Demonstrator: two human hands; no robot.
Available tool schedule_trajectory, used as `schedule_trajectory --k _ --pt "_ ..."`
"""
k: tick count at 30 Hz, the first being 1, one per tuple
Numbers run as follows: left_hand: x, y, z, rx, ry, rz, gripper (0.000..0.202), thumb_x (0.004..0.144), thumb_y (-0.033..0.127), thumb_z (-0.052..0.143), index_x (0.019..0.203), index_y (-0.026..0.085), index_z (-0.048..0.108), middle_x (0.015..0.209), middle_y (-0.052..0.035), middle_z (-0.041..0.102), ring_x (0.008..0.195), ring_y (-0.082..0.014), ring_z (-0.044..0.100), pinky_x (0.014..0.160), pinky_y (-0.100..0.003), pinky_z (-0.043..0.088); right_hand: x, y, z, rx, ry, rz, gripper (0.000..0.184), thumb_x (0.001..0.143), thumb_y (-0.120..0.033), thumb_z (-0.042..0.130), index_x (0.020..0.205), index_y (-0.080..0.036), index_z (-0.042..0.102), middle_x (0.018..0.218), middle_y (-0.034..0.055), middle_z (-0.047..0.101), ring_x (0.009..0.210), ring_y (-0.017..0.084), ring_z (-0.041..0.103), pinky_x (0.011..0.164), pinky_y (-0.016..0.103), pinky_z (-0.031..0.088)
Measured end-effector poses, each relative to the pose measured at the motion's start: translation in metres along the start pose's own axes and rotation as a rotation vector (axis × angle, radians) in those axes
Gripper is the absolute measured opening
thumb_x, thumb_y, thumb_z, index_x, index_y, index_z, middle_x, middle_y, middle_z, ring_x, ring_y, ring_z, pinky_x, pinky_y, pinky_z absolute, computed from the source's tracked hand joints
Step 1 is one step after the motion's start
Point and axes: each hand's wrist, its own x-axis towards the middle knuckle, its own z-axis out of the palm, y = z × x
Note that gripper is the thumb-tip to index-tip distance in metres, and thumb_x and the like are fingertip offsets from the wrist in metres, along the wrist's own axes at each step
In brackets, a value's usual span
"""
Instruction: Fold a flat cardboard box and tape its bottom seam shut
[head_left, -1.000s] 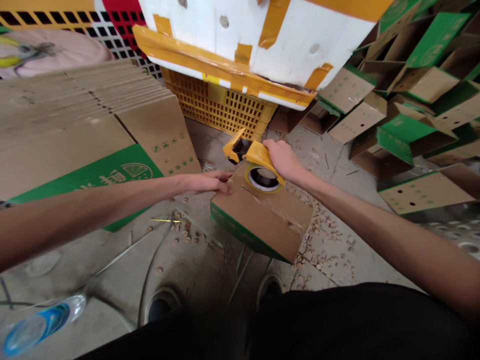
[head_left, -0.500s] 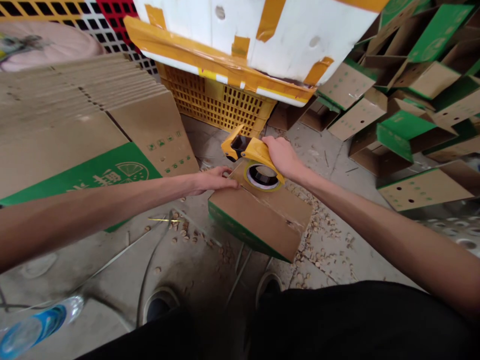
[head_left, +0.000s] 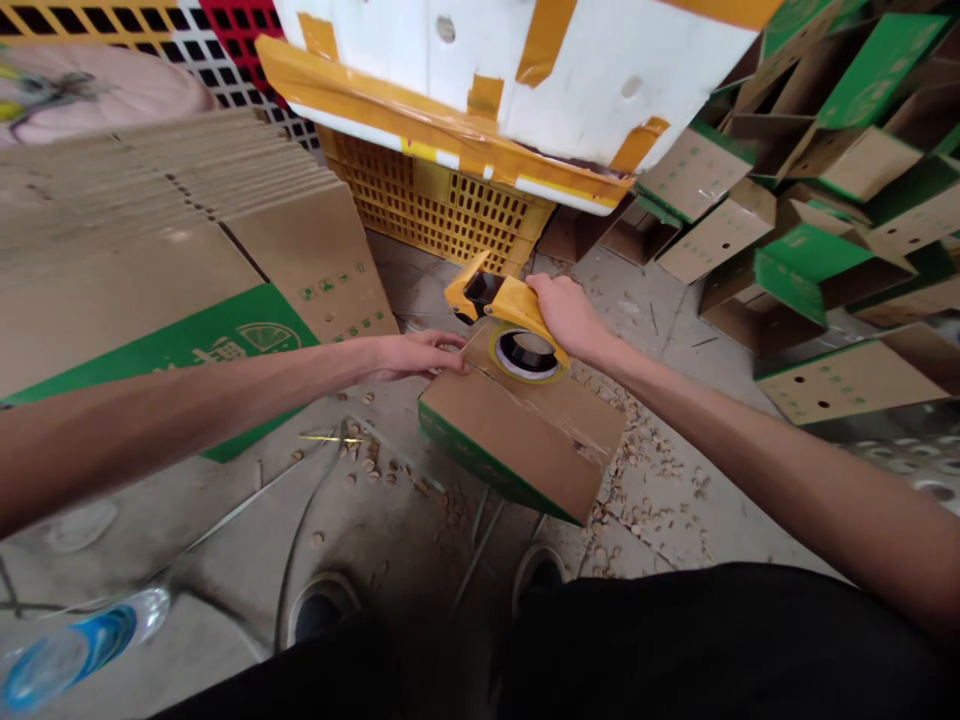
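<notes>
My right hand is wrapped round a yellow tape dispenser, which carries a roll of clear tape. The dispenser rests against the far end of a brown and green cardboard box; its cutter head points left. The box sits tilted on the floor in front of my shoes, and a strip of tape runs along the seam of its upper face. At the box's far left corner is my left hand, its fingers stretched out and a little apart, fingertips at the edge.
Flattened cartons are stacked at left. Behind the box stand a yellow plastic crate and a taped white foam box. Open cartons are piled at right. A plastic bottle, straps and small brown discs lie on the floor.
My left hand has slid slightly left and up, off the upper face to the box's corner, with its fingers more stretched. The tape dispenser and box have hardly moved.
</notes>
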Motion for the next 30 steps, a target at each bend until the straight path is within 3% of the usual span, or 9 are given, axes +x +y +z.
schedule_trajectory --k 6,13,20,30 --pt "-0.004 0.0 -0.004 -0.084 -0.124 -0.028 0.075 0.067 0.036 0.087 0.138 0.023 0.067 0.149 -0.0115 0.064 0.141 -0.0296 0.056 0.115 -0.041 0.047 0.0 0.002 0.001 0.005 0.0 -0.012 0.042 0.104 -0.043 0.035 0.07 -0.023 0.048 0.079 0.009 0.061 0.082 0.024 0.054 0.082 0.039 0.042" --pt "-0.003 0.001 0.006 -0.041 0.02 -0.046 0.088 0.062 0.04 0.093 0.141 0.021 0.061 0.148 -0.014 0.063 0.139 -0.0338 0.058 0.11 -0.043 0.052 0.001 0.001 0.0 -0.036 0.006 -0.004 0.04 0.103 -0.041 0.034 0.073 -0.023 0.053 0.092 0.0119 0.066 0.09 0.025 0.057 0.084 0.04 0.043" --pt "-0.008 0.015 0.022 -0.05 0.032 -0.086 0.081 0.061 0.039 0.092 0.133 0.02 0.06 0.127 -0.0135 0.073 0.128 -0.0344 0.067 0.105 -0.043 0.057 0.001 0.001 -0.001 -0.009 -0.006 0.007 0.042 0.103 -0.042 0.033 0.071 -0.023 0.052 0.08 0.0094 0.062 0.084 0.024 0.057 0.082 0.039 0.044" --pt "-0.004 0.011 0.021 0.129 0.037 -0.038 0.083 0.065 0.052 0.09 0.135 0.021 0.059 0.132 -0.0138 0.072 0.126 -0.0349 0.067 0.1 -0.039 0.058 0.005 0.007 -0.004 0.056 0.024 0.039 0.039 0.1 -0.043 0.035 0.073 -0.023 0.053 0.079 0.0093 0.062 0.086 0.025 0.057 0.085 0.042 0.045"
